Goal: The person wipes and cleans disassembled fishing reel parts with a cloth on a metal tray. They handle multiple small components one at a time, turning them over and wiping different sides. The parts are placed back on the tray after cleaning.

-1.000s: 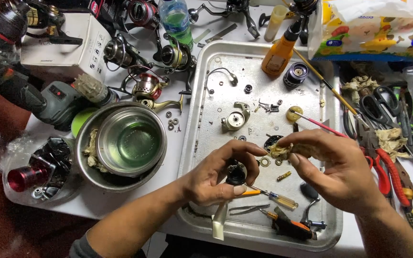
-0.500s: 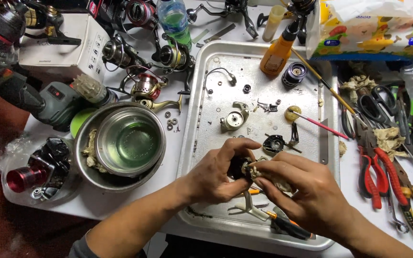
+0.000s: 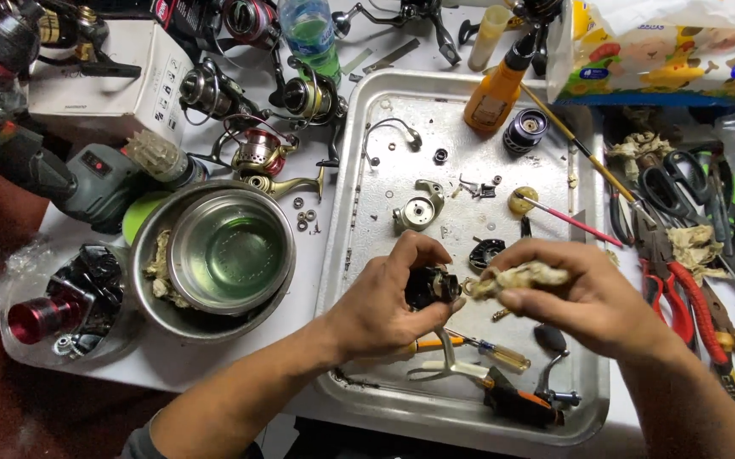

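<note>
Round steel bowl (image 3: 231, 251) sits left on the white worktop (image 3: 214, 361). Over the rectangular metal tray (image 3: 367, 255), left hand (image 3: 384, 310), grip closed, holds a small black reel part (image 3: 429, 286). Right hand (image 3: 588, 297) pinches a dirty beige rag (image 3: 516, 277) touching it.

Left hand (image 3: 384, 306): closed around a small black reel part (image 3: 429, 286), above the near half of the metal tray (image 3: 367, 255).
Right hand (image 3: 584, 293): pinches a dirty rag (image 3: 516, 277) just right of the black part, touching it.
Near in tray: screwdriver (image 3: 478, 347), reel handle (image 3: 550, 365).
Left of tray: steel bowl (image 3: 231, 251) holding liquid.
Far: orange bottle (image 3: 496, 89), tissue box (image 3: 665, 51).
Right: red pliers (image 3: 682, 297), scissors (image 3: 669, 183).
</note>
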